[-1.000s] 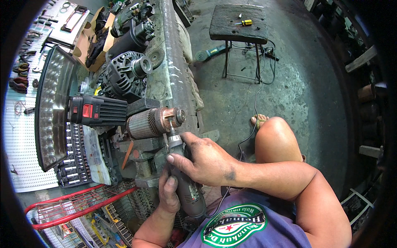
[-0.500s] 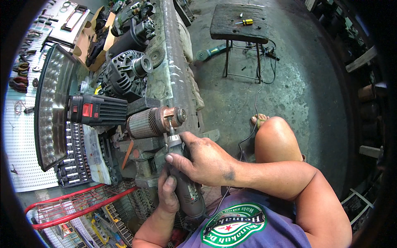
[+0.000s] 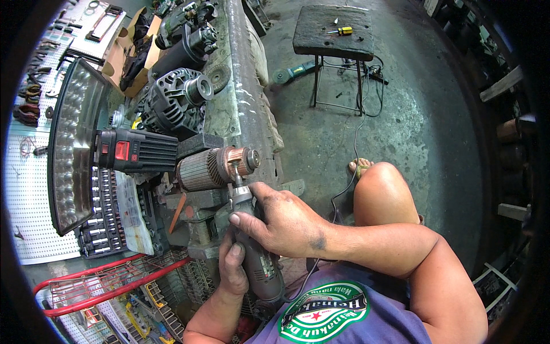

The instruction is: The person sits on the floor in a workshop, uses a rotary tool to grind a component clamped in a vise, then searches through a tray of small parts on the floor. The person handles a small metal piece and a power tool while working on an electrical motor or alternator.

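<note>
Concrete floor, stained and grey, is filling my upper right, with a dark stool (image 3: 332, 31) at one o'clock and a cluttered bench (image 3: 243, 103) running up the middle. Compared with a second ago, almost nothing is shifting: both hands are sitting where they were, the tool tip staying pressed at the same spot, so I'm reading this as steady work on one patch rather than a move along.

My right hand (image 3: 286, 221) is wrapping fully closed around the rotary tool (image 3: 258, 258), a dark, smooth plastic barrel tapering to a thin metal tip. My left hand (image 3: 232, 269) is curling shut against the barrel from below, at six o'clock of the right, bracing it.

That tip is touching the armature (image 3: 215, 169), clamped at centre: a ribbed steel cylinder with a coppery, segmented collar at its three o'clock end. At ten o'clock, a finned grey alternator (image 3: 172, 100) is resting; at nine o'clock, a black lamp (image 3: 100, 152) with a dimpled reflector.
</note>
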Available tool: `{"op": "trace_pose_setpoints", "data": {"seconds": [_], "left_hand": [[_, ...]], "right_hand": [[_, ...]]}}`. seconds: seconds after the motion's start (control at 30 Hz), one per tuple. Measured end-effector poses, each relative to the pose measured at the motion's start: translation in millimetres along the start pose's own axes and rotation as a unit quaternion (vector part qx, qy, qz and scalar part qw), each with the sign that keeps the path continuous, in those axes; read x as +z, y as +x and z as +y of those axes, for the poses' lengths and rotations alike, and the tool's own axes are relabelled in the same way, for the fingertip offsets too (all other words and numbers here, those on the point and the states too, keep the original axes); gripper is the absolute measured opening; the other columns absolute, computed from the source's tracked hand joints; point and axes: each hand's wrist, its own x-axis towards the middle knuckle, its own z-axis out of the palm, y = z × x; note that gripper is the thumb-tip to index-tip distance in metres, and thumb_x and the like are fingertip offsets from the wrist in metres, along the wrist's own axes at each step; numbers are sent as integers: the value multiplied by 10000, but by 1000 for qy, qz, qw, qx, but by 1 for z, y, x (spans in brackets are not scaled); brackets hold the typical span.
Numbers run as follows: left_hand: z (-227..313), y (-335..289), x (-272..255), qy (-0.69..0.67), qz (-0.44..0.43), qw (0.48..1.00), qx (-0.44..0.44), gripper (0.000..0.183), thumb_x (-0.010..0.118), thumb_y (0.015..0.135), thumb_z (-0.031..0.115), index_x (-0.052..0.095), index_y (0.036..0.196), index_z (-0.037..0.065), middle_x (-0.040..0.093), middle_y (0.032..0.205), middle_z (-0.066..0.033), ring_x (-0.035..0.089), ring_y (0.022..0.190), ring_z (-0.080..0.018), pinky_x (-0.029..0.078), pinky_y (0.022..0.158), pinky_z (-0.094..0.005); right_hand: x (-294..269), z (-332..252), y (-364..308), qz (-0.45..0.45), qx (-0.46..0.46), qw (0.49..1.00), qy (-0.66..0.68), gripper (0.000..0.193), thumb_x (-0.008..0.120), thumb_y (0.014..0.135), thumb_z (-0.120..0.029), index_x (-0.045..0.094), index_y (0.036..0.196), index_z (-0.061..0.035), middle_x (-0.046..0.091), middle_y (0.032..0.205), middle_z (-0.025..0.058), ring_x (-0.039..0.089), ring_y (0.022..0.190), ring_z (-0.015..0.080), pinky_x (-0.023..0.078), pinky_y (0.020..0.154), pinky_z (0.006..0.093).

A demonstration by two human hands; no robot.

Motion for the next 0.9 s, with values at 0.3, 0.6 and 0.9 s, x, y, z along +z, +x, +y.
{"op": "trace_pose_setpoints", "data": {"seconds": [0.3,0.6,0.9], "left_hand": [[0,1,-1,-6,-2,1000,2,846,589,957,605,423,1466,-50,693,1090,-204,767,842,-269,670,707,-381],[-2,0,-1,-33,3,999,1,823,588,962,555,409,1496,-45,681,1164,-211,768,913,-272,673,751,-380],[-1,1,-2,-15,-29,999,0,799,571,974,559,419,1477,-44,700,1066,-206,765,808,-270,668,685,-379]], "right_hand": [[2,1,2,-2,2,1000,-6,485,719,1050,-340,586,1261,76,746,999,336,754,1015,493,587,869,523],[3,1,2,0,-6,1000,-4,476,719,1051,-344,584,1241,72,751,967,318,767,965,477,595,834,511],[0,0,-1,5,-4,1000,-6,480,716,1053,-344,583,1256,69,755,973,311,766,956,474,596,834,511]]}}
